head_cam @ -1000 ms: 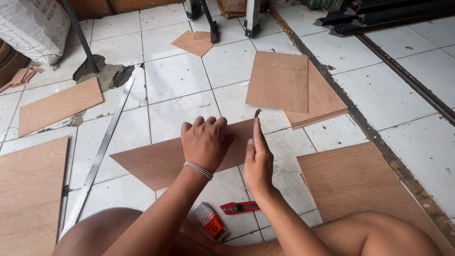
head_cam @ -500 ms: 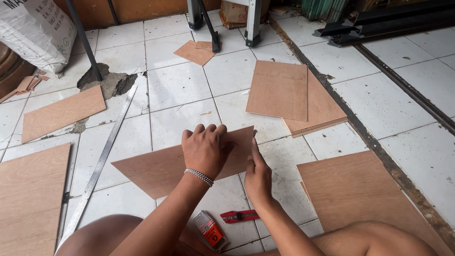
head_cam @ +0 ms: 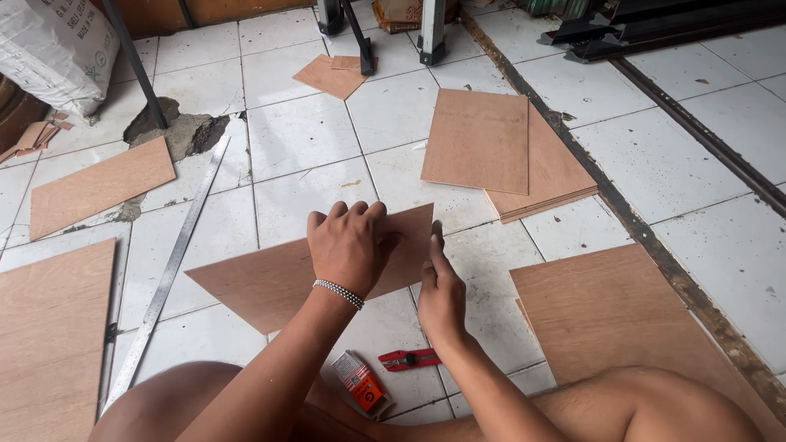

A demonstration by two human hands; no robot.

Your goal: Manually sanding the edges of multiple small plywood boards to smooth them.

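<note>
My left hand (head_cam: 350, 245) presses flat on the plywood piece (head_cam: 270, 278); my right hand (head_cam: 440, 286), open and empty, steadies its right edge. Next needs a firm hold.

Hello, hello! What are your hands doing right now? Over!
Left hand pressing flat on the angled plywood piece. Right hand against its right edge, fingers straight. Red cutter and small orange box lie near the knees; steel ruler lies left.

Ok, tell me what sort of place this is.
Probably a home workshop or building site, with work done on the floor. Cut plywood panels lie about on white tiles, a long metal ruler and a red cutter sit nearby, and the left hand presses a plywood piece.
</note>
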